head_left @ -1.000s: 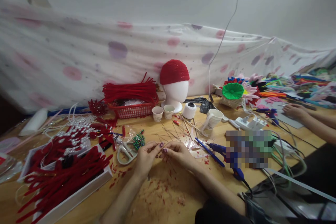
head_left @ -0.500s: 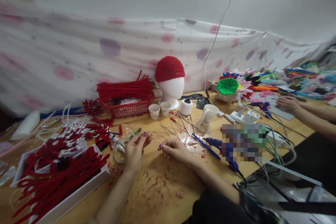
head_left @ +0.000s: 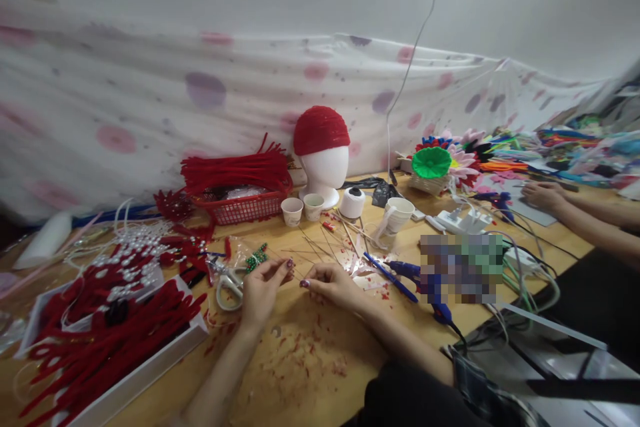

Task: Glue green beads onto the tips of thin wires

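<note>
My left hand [head_left: 261, 293] is closed in a pinch, thumb and forefinger pressed together at its tip. Close beside it, my right hand [head_left: 334, 288] pinches too, its fingers curled under. A thin wire [head_left: 299, 275] spans the small gap between both sets of fingertips; its ends are too fine to follow. Beyond the hands, more thin wires [head_left: 316, 244] lie spread on the table. Scissors [head_left: 230, 288] and a cluster of green beads [head_left: 256, 257] are just left of my left hand. Blue tweezers [head_left: 390, 276] rest to the right of my right hand.
At left stands a white box [head_left: 145, 373] of red fuzzy stems. Behind are a red basket [head_left: 247, 208], a foam head [head_left: 325, 167], paper cups [head_left: 293, 212] and a thread spool [head_left: 353, 203]. A blue glue gun [head_left: 440, 303] lies right, near cables and a co-worker's hands [head_left: 544, 195].
My left hand has moved slightly right, and the gap between my fingertips has narrowed. More of the green bead cluster now shows beside my left hand. The view has shifted a little.
</note>
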Motion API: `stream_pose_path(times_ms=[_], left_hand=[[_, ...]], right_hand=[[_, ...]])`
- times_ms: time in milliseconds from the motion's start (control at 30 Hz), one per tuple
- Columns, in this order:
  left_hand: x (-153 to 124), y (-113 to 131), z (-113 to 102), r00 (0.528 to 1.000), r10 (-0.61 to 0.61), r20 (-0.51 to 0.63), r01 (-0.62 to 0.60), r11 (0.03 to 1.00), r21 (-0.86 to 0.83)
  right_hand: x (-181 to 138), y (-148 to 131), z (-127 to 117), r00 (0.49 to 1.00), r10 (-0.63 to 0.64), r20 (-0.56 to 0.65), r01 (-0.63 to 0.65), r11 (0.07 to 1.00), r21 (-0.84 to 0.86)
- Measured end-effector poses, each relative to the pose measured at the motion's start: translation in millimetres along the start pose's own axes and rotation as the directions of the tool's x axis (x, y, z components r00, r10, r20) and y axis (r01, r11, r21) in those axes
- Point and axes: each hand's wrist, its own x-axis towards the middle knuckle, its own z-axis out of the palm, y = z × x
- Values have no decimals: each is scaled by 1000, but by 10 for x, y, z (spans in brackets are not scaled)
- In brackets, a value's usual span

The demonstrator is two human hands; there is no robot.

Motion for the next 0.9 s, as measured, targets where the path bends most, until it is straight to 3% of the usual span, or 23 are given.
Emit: stream_pose_path(times_ms=[467,700,900], left_hand=[[95,78,-94,996,-59,61,55,996,71],[141,141,-144,1000,-8,21,6,996,84],[145,159,-145,1000,7,12,-8,997,77]], right_hand=[[-1,6,-48,1000,5,-14,-7,996,-89],[-14,-53,-109,999,7,-32,-11,992,-122],[-23,-80,-149,997,-74,-2,73,985,-155]])
